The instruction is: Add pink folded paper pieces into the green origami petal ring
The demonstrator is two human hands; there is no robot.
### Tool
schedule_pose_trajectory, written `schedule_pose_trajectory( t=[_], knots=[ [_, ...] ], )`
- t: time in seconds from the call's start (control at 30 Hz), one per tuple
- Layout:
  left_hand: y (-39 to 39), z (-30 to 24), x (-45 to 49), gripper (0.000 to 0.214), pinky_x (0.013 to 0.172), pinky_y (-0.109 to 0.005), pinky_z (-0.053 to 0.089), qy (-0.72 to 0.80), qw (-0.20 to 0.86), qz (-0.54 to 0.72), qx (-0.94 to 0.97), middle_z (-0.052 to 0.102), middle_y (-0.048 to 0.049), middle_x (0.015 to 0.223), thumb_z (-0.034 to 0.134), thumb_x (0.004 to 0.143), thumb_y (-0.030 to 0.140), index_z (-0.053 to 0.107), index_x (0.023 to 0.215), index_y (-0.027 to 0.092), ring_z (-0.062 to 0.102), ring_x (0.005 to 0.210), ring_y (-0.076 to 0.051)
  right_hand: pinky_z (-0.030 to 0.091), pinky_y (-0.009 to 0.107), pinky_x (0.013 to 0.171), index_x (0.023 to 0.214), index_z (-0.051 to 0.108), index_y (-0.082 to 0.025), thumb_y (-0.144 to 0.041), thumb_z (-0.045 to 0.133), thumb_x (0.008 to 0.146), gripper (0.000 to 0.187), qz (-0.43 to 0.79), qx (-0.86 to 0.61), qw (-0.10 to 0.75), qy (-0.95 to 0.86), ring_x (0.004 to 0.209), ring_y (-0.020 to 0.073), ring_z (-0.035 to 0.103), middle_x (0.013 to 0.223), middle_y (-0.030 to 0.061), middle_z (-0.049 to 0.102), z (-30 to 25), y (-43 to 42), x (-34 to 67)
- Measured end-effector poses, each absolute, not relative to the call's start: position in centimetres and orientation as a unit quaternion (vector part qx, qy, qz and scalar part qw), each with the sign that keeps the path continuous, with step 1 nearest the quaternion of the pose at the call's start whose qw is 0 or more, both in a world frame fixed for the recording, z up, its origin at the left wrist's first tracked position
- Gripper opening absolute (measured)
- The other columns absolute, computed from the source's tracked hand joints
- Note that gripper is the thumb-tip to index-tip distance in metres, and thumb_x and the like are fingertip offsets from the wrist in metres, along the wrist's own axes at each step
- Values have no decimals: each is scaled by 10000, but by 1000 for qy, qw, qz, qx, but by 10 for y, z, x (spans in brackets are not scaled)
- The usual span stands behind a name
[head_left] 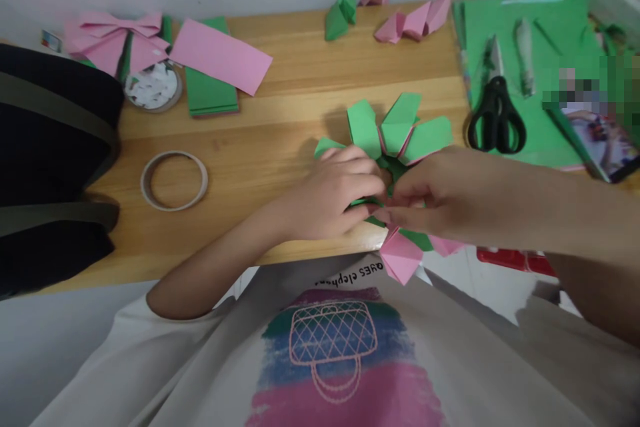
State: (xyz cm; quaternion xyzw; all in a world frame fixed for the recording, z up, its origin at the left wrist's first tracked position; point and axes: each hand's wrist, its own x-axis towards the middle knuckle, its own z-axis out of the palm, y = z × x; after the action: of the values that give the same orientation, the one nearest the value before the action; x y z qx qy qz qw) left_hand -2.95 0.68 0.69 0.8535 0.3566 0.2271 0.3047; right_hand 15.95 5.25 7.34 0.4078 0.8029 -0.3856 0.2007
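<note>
A folded paper flower (397, 130) of green and pink petals lies at the near edge of the wooden table (280, 140). My left hand (333, 193) is curled over its left side, fingers closed on the paper. From the right, my right hand (435, 197) pinches a fold near the flower's centre. Green petals fan out above both hands, and pink petals (400, 257) stick out below them over the table edge. The middle of the flower is hidden by my fingers.
Black scissors (496, 121) lie on green paper sheets (540, 73) at the right. A tape ring (174, 180) lies left of centre. Pink and green strips (215, 63), a round tin (153, 87), folded paper pieces (415, 19) and a dark bag (50, 147) sit further back and left.
</note>
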Motion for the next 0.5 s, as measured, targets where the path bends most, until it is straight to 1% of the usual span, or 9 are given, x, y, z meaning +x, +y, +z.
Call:
schedule_pose_trajectory(
  t=[0.1,0.2,0.27,0.33,0.37,0.4,0.43,0.47,0.5],
  knots=[
    [7,8,-30,119,901,-395,405,353,317,234,849,660,-44,936,554,871,157,649,812,197,560,1001,-223,203,280,388,433,403,-210,-452,596,837,509,-274,402,186,854,344,78,307,375,-35,384,78,35,149],
    [7,9,-30,113,924,-398,402,354,325,239,844,669,-48,940,560,868,151,651,811,186,559,1022,-226,190,292,425,485,454,-215,-415,624,808,417,-190,408,186,873,370,101,352,412,-22,438,82,24,146],
    [6,9,-29,108,935,-398,397,357,327,243,840,674,-43,940,568,868,156,651,805,184,557,1029,-224,219,280,435,605,558,-219,-435,620,810,304,-180,422,167,873,423,127,440,486,-14,522,82,21,154],
    [6,9,-29,103,933,-394,397,363,326,249,837,674,-42,940,583,864,164,652,789,180,557,1026,-222,305,267,447,830,641,-246,-439,601,834,197,-229,409,141,872,507,147,531,618,-12,621,80,19,168],
    [6,9,-28,101,931,-391,399,366,324,251,835,674,-43,941,591,859,165,653,780,176,557,1022,-221,361,265,464,953,643,-271,-454,606,835,220,-263,388,120,875,554,154,567,704,-12,660,78,18,175],
    [6,9,-28,101,930,-389,400,368,323,252,835,675,-45,943,597,855,162,652,771,172,557,1020,-219,431,278,508,1083,612,-293,-448,623,828,298,-285,361,104,882,631,169,609,838,0,696,75,16,183],
    [6,9,-28,104,931,-387,401,370,321,253,834,677,-46,943,601,851,159,650,760,169,558,1017,-217,493,316,588,1189,567,-292,-414,658,799,420,-278,338,73,896,748,206,645,968,31,705,73,13,189],
    [6,9,-28,106,932,-386,401,372,320,253,834,679,-45,945,603,848,156,647,752,168,558,1016,-216,528,363,678,1255,531,-278,-357,668,784,497,-249,318,43,914,891,254,657,1071,65,695,69,9,194],
    [6,8,-28,105,935,-386,401,374,319,252,834,681,-44,946,604,846,155,644,750,168,559,1016,-215,537,412,763,1301,498,-258,-290,650,790,534,-216,312,33,925,1009,291,643,1149,90,674,66,4,197]
  ],
)
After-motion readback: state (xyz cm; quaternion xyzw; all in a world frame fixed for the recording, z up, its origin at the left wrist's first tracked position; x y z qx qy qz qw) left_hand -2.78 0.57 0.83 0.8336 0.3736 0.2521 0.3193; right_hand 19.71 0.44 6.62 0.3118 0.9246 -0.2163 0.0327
